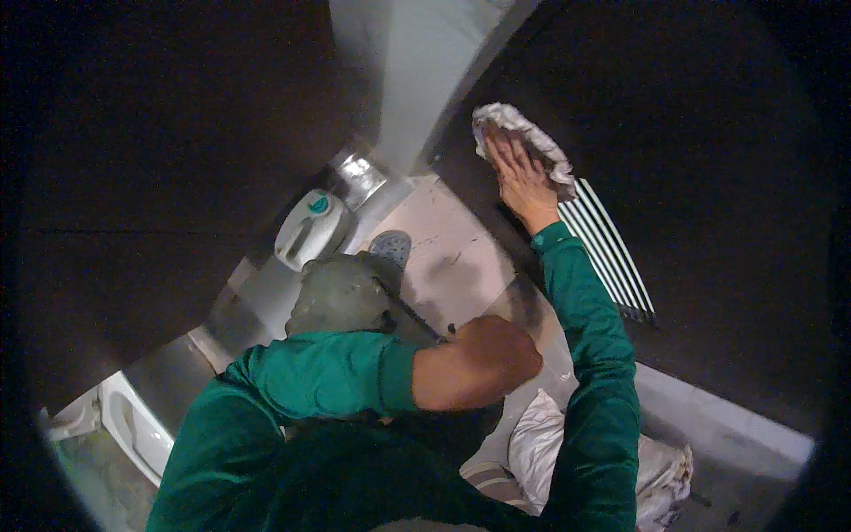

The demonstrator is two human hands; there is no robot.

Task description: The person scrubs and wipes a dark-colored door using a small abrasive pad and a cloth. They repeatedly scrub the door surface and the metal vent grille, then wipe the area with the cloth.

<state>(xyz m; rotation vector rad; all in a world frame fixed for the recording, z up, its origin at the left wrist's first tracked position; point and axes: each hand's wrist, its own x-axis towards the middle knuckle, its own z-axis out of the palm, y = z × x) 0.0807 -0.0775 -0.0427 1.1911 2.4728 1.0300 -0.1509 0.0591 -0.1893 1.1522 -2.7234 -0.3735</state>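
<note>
My right hand reaches forward and lies flat, fingers stretched, on a crumpled white cloth. It presses the cloth to a dark panel, just above a white slatted vent grille. My left hand is bent across in front of my body, its fingers curled closed; what they hold, if anything, is hidden. A small dark thing shows at its upper edge. Ahead of my left arm stands a whitish plastic jug with a teal cap.
A grey-green rounded shape and a dotted bluish shoe-like thing lie below me on the pale floor. A shiny metal piece sits in the corner. White sacking is near my right arm, a white basin-like fixture at lower left.
</note>
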